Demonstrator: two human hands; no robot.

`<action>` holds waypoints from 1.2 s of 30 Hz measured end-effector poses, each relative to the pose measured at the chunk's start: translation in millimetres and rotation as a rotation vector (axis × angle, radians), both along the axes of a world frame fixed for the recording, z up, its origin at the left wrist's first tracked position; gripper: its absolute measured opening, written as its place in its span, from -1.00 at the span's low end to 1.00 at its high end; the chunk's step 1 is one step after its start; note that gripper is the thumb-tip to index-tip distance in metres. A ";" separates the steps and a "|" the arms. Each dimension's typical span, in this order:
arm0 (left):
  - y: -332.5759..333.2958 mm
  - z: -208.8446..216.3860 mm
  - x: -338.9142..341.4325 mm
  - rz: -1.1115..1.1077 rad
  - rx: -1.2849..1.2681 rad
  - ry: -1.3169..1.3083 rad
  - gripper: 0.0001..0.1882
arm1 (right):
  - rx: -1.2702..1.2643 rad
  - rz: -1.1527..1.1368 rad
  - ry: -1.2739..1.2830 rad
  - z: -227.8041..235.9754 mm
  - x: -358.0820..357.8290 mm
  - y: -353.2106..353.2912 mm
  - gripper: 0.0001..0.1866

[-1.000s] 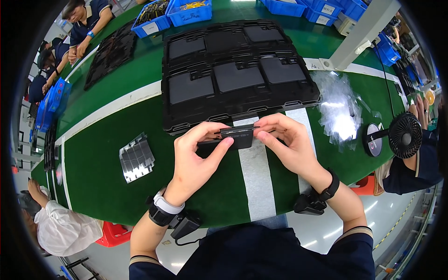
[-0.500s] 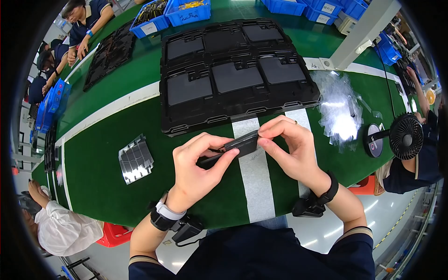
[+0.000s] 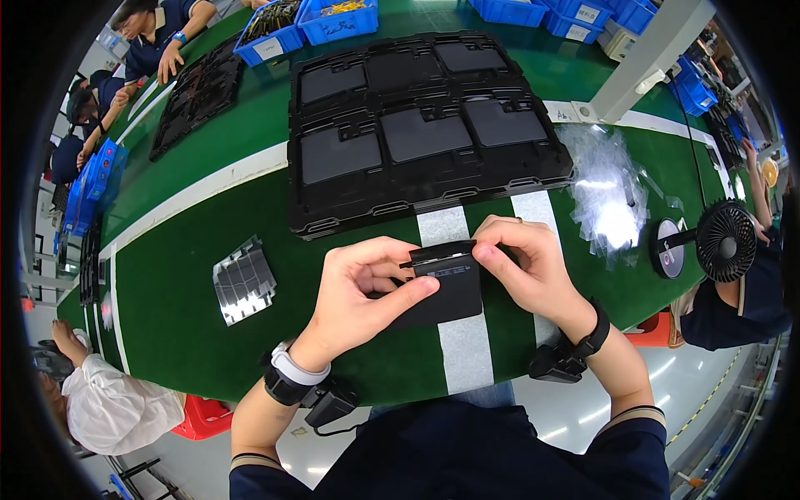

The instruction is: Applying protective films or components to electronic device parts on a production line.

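Observation:
A thin, flat black rectangle that looks like a battery pack [image 3: 457, 298] hangs tilted between my hands, its broad face toward me. Along its top edge runs a narrow dark strip [image 3: 443, 253] with a shiny line under it. My left hand [image 3: 362, 283] is closed on the pack's left side, thumb on the front face and fingers behind. At the upper right corner, the thumb and fingertips of my right hand [image 3: 529, 267] pinch the strip's end. Beyond them lies a black moulded tray [image 3: 429, 187] holding several flat dark grey packs [image 3: 425, 136] in its compartments.
A sheet of dark and silvery stickers [image 3: 244, 282] lies left on the green table [image 3: 183, 333]. Right are a heap of clear film pieces [image 3: 604, 196], a small black fan [image 3: 725, 242] and a metal post [image 3: 654, 62]. Blue bins [image 3: 337, 23] stand behind; co-workers sit around.
The pack has turned from nearly edge-on to show its broad face. My right hand has shifted slightly right and down, still pinching the top edge; my left hand keeps its hold.

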State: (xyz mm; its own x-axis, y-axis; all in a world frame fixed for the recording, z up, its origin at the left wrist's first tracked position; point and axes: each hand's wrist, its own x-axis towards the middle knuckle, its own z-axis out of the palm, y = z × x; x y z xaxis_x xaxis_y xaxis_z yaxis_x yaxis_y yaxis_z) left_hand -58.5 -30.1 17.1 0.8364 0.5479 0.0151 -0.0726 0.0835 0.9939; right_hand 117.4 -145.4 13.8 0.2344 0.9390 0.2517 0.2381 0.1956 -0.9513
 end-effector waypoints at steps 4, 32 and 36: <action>-1.3 -1.0 1.2 -0.044 0.023 0.018 -0.76 | 0.056 -0.040 -0.148 3.2 -0.6 -1.3 -0.90; 2.2 -9.9 9.0 0.151 0.456 -0.177 -0.85 | -0.018 -0.089 -0.328 -1.5 -9.9 -1.2 -0.79; 6.7 0.4 3.2 0.023 0.111 -0.103 -0.81 | -0.051 -0.049 -0.163 -4.9 -5.2 2.5 -0.81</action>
